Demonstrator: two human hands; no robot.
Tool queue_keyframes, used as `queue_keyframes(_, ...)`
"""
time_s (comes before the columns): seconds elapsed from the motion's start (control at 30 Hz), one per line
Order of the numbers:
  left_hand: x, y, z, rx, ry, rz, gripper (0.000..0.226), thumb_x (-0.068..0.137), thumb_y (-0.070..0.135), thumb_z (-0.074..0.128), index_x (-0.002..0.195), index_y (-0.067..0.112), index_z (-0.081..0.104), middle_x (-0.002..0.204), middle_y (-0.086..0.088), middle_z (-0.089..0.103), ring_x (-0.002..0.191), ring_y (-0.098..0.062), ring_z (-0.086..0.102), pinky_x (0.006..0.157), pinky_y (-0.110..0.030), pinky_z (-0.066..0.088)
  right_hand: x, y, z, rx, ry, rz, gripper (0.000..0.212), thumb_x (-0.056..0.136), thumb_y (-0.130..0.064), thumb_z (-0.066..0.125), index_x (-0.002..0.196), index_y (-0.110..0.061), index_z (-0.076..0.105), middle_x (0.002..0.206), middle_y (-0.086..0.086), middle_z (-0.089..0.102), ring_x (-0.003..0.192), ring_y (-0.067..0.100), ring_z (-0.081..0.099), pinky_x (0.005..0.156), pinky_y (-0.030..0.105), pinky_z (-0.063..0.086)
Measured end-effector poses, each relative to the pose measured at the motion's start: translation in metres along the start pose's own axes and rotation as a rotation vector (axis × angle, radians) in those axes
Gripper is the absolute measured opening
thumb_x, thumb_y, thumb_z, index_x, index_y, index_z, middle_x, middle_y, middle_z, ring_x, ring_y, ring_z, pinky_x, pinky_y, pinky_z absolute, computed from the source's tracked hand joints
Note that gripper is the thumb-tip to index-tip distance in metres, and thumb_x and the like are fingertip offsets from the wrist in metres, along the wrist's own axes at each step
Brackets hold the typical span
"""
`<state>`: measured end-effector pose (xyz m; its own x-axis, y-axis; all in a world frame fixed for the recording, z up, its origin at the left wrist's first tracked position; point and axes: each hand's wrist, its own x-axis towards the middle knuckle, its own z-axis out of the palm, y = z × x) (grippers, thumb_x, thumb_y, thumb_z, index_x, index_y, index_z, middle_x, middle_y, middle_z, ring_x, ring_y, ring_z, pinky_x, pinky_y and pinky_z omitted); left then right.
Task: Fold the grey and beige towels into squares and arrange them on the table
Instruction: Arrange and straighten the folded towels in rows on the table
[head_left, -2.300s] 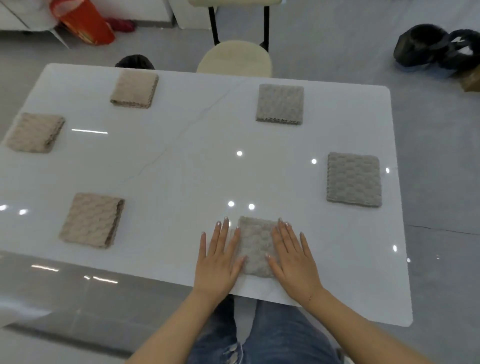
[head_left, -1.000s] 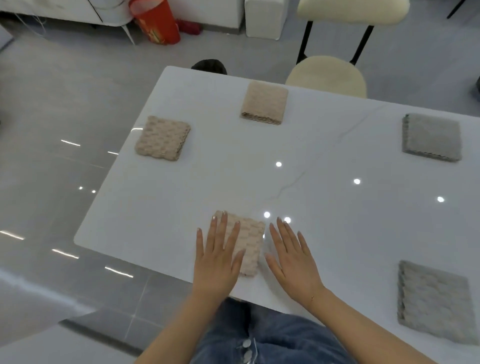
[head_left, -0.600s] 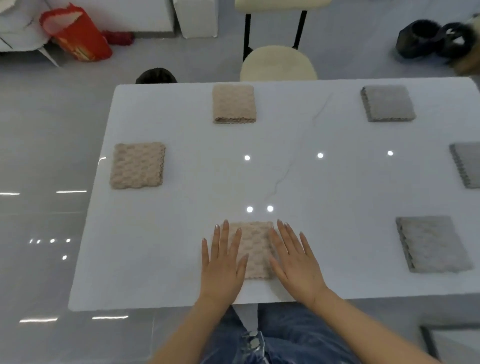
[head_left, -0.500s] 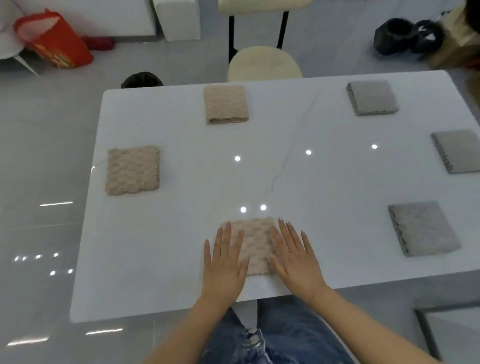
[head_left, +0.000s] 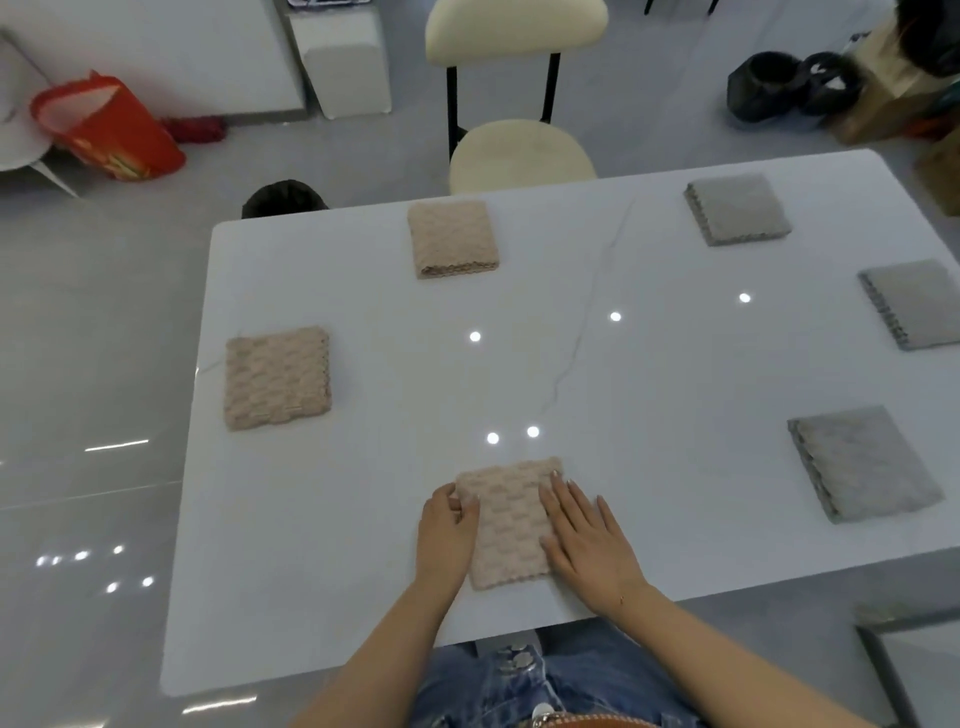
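A folded beige towel (head_left: 508, 522) lies near the front edge of the white table (head_left: 597, 364). My left hand (head_left: 445, 535) curls its fingers round the towel's left edge. My right hand (head_left: 587, 543) lies flat with straight fingers on the towel's right side. Two more folded beige towels sit at the left (head_left: 277, 378) and at the back (head_left: 451, 239). Three folded grey towels lie along the right side: one at the back (head_left: 736, 209), one at the far right edge (head_left: 917, 302), one nearer the front (head_left: 861, 462).
A cream chair (head_left: 521, 156) stands behind the table. A red bag (head_left: 106, 127) and a white box (head_left: 345, 60) are on the floor at the back left, with dark objects (head_left: 795, 88) at the back right. My jeans show below the table edge.
I have shifted from the grey towel at the right to the front beige towel. My left hand, flat a moment ago, now curls round that towel's left edge.
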<state>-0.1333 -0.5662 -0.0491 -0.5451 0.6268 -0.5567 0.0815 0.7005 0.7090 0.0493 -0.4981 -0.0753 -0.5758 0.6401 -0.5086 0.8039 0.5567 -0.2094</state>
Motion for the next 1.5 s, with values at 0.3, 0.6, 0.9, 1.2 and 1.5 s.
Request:
queue_keyframes(0.3, 0.025, 0.006, 0.003, -0.176, -0.114, -0.177, 0.033, 0.089, 0.039, 0.061, 0.092, 0.006, 0.060, 0.093, -0.008, 0.063, 0.083, -0.017, 0.058, 0.078, -0.031, 0.049, 0.008, 0.014, -0.014, 0.149, -0.058, -0.160, 0.077, 0.080, -0.054, 0.006, 0.150, -0.022, -0.003, 0.151, -0.011, -0.015, 0.137, 0.004, -0.004, 0.116, 0.033, -0.006)
queue_keyframes(0.6, -0.002, 0.047, -0.018, 0.042, -0.026, 0.193, 0.012, 0.081, 0.031, 0.072, 0.088, 0.024, 0.065, 0.090, 0.012, 0.063, 0.058, -0.003, 0.045, 0.059, -0.011, 0.037, -0.002, 0.013, -0.067, 1.336, -0.361, 0.378, 0.050, 0.097, -0.045, 0.041, 0.100, -0.005, 0.071, 0.093, 0.009, 0.072, 0.076, 0.016, 0.062, 0.070, 0.028, 0.048)
queue_keyframes(0.9, -0.027, 0.047, -0.036, -0.058, -0.233, 0.375, 0.026, 0.080, 0.012, 0.073, 0.097, 0.031, 0.068, 0.103, 0.017, 0.067, 0.093, -0.003, 0.063, 0.081, -0.018, 0.049, 0.013, 0.001, -0.086, 2.157, -0.523, 0.485, 0.076, 0.083, -0.065, 0.043, 0.125, -0.003, 0.056, 0.127, 0.020, 0.060, 0.119, 0.032, 0.057, 0.096, 0.046, 0.048)
queue_keyframes(1.2, -0.025, 0.022, -0.040, 0.001, -0.224, 0.539, 0.026, 0.079, 0.006, 0.073, 0.081, 0.030, 0.062, 0.126, 0.026, 0.055, 0.123, 0.003, 0.047, 0.102, -0.011, 0.032, 0.027, 0.001, -0.100, 2.012, -0.355, 0.187, 0.049, 0.084, -0.017, 0.063, 0.130, -0.004, 0.051, 0.127, 0.015, 0.061, 0.117, 0.027, 0.059, 0.093, 0.034, 0.052)
queue_keyframes(1.5, -0.022, -0.054, -0.022, 0.303, -0.192, 0.585, 0.022, 0.080, 0.002, 0.060, 0.091, 0.021, 0.061, 0.149, 0.020, 0.025, 0.136, 0.003, 0.028, 0.109, -0.011, 0.022, 0.029, 0.006, -0.048, 1.456, -0.259, 0.334, 0.046, 0.081, 0.004, 0.065, 0.125, -0.007, 0.054, 0.111, 0.008, 0.067, 0.100, 0.021, 0.065, 0.078, 0.025, 0.053)
